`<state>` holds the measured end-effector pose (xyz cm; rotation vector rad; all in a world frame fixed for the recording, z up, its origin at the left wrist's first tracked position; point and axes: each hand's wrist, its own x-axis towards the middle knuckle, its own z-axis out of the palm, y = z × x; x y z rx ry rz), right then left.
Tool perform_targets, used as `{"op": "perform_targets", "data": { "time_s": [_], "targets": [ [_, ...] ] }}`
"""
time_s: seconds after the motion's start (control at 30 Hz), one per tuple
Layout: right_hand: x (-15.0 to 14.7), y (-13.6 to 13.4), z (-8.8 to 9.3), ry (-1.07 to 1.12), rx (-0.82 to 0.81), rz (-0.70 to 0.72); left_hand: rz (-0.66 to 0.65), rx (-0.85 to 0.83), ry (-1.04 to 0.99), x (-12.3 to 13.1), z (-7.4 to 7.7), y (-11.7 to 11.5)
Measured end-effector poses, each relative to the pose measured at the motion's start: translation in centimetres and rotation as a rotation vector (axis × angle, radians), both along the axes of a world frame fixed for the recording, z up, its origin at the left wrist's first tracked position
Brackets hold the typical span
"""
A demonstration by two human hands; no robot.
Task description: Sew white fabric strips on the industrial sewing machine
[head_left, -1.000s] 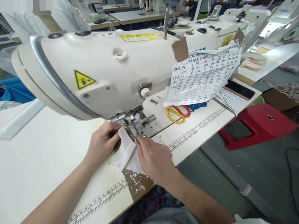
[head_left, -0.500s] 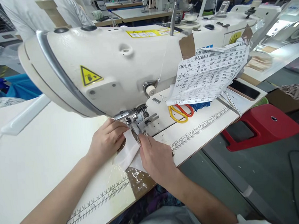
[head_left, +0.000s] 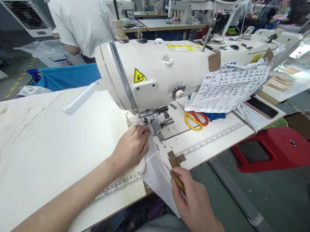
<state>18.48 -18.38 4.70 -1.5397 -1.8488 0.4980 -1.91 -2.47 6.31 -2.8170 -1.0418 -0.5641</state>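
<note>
White fabric (head_left: pixel 157 174) runs from the presser foot area of the sewing machine (head_left: pixel 150 78) down over the table's front edge. My left hand (head_left: pixel 133 144) is closed on this fabric, its fingertips pinching right beside the presser foot (head_left: pixel 147 120). Lower and to the right, my right hand (head_left: pixel 194 199) is wrapped round the wooden handle of an awl (head_left: pixel 177 181). The awl's thin metal shaft points up and left, over the fabric. What lies beneath my left fingers is hidden.
Yellow-and-red-handled scissors (head_left: pixel 193 121) lie right of the needle area. A handwritten sheet (head_left: pixel 228 87) hangs taped on the machine. A phone (head_left: pixel 262 106) rests farther right. Printed rulers line the table (head_left: pixel 94 132). A red stool (head_left: pixel 282 148) stands at right; a person (head_left: pixel 81 27) is behind.
My right hand has left the presser foot, moving down and toward me, and the awl now shows in it. My left hand stays by the foot. The view has shifted, showing more fabric.
</note>
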Motion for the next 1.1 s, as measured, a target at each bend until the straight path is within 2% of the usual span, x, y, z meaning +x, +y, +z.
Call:
{"op": "perform_targets", "data": {
  "time_s": [0.1,0.37,0.77,1.1],
  "targets": [
    [0.2,0.3,0.0,0.014,0.007,0.006,0.042,-0.04,-0.045,0.1,-0.5,-0.8],
    [0.5,0.5,0.3,-0.048,0.07,0.087,0.008,-0.128,-0.099,-1.1,-1.3,-1.1],
    [0.0,2.2,1.6,-0.181,0.096,0.072,0.025,-0.037,-0.007,-0.7,-1.2,-0.9],
    [-0.3,3.3,2.0,-0.265,0.078,0.097,0.053,0.045,0.049,-0.2,-1.5,-2.1]
  ]
}}
